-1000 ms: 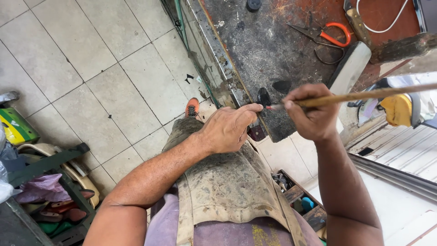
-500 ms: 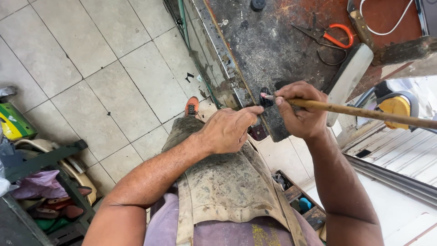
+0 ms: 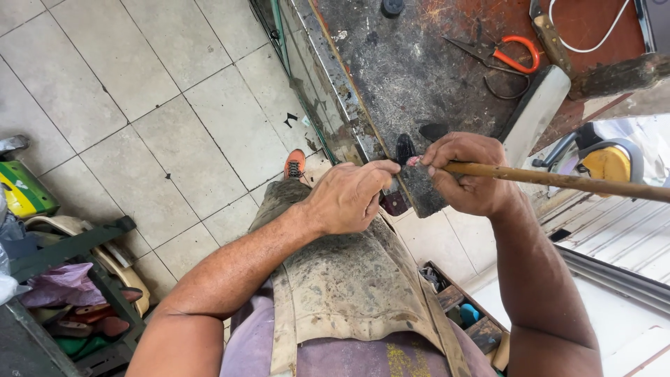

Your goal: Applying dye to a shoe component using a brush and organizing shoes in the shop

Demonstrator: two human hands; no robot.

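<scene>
My left hand (image 3: 347, 196) pinches a small dark shoe piece (image 3: 405, 149) at the edge of the dark, stained workbench (image 3: 405, 63). My right hand (image 3: 469, 173) grips a long wooden stick (image 3: 558, 179) near its tip, which carries a pinkish end touching the dark piece. The stick runs off to the right. A worn leather apron (image 3: 342, 279) covers my lap below both hands.
Orange-handled scissors (image 3: 499, 52) and a white cable (image 3: 593, 35) lie on the bench. Tiled floor (image 3: 139, 105) spreads left, with my orange shoe (image 3: 294, 164) on it. A rack of shoes (image 3: 77, 293) stands at lower left. A box of small items (image 3: 453, 307) sits under the bench.
My right hand has swung the stick downward and drawn its tip left onto the dark piece. My left hand has stayed put.
</scene>
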